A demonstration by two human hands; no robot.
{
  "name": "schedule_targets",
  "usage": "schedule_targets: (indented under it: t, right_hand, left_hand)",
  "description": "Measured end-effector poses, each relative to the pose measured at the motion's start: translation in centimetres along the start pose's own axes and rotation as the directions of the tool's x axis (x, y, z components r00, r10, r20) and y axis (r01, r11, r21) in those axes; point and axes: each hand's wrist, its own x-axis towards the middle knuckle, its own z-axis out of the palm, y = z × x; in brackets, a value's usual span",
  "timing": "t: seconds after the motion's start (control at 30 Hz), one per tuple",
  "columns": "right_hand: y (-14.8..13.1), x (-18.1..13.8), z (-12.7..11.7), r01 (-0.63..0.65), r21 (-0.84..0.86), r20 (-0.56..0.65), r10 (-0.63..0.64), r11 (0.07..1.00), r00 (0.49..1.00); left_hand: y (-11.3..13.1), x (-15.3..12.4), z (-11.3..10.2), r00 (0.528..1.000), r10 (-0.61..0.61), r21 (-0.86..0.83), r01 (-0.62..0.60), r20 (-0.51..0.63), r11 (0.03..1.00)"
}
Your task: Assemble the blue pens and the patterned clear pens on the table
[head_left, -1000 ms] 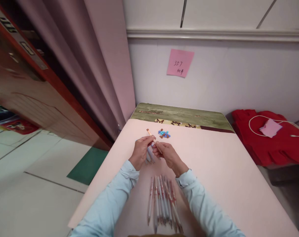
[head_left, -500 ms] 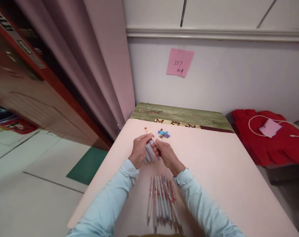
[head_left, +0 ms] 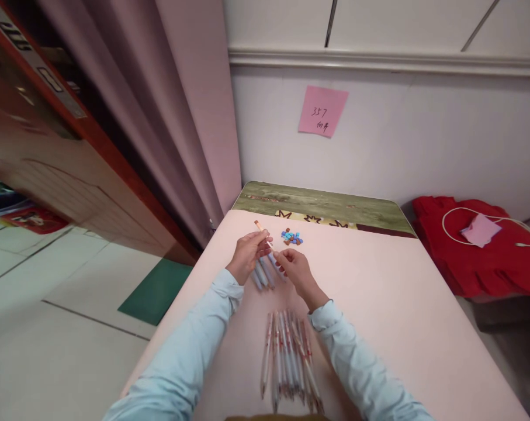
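Observation:
A slim pale pencil (head_left: 259, 225) with a brown end slants up and to the left between my hands. My left hand (head_left: 249, 252) is closed around its middle, the brown end sticking out above the fingers. At the lower end, my right hand (head_left: 296, 270) pinches with thumb and forefinger; its fingertips partly cover that end. Beneath my hands lie several light bluish pencils (head_left: 263, 275), partly hidden by them. Just beyond is a small heap of blue and brown pieces (head_left: 292, 237), too small to name surely. Between my forearms lies a bundle of red-patterned pencils (head_left: 287, 356).
The pale table top (head_left: 378, 304) has a green wood-look strip (head_left: 326, 196) along its far edge, near the wall. A red cloth-covered seat (head_left: 449, 257) with a white cable stands right. A pink curtain (head_left: 190, 105) and wooden door (head_left: 72, 175) are left.
My left hand has shifted slightly left and up along with the pencil. The right hand now sits nearer its lower end, and more of the bluish pencils below show.

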Motion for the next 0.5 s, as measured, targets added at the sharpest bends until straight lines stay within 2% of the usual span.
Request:
schedule_targets:
  t: [0.1, 0.17, 0.33, 0.4, 0.5]
  right_hand:
    - [0.8, 0.3, -1.0, 0.027, -0.177, -0.034, -0.033, 0.984, 0.999]
    - [1.0, 0.6, -1.7, 0.057, -0.343, -0.062, -0.083, 0.938, 0.995]
    - [0.4, 1.5, -2.7, -0.033, -0.711, -0.165, -0.122, 0.702, 0.979]
    - [0.1, 1.9, -2.5, -0.071, -0.786, -0.188, -0.127, 0.615, 0.974]
    - [-0.1, 2.2, -2.0, -0.089, -0.845, -0.196, -0.151, 0.527, 0.969]
  left_hand:
    - [0.3, 1.1, -0.4, 0.999, -0.032, 0.033, 0.032, -0.018, 0.999]
    - [0.4, 2.0, -0.5, 0.998, -0.011, 0.145, 0.021, -0.066, 0.989]
    - [0.2, 4.6, -0.1, 0.991, 0.002, 0.425, 0.057, -0.137, 0.903]
    - [-0.1, 5.7, 0.2, 0.987, 0.004, 0.538, 0.085, -0.162, 0.839]
    - [-0.4, 7.2, 0.8, 0.98, 0.033, 0.713, 0.118, -0.195, 0.692]
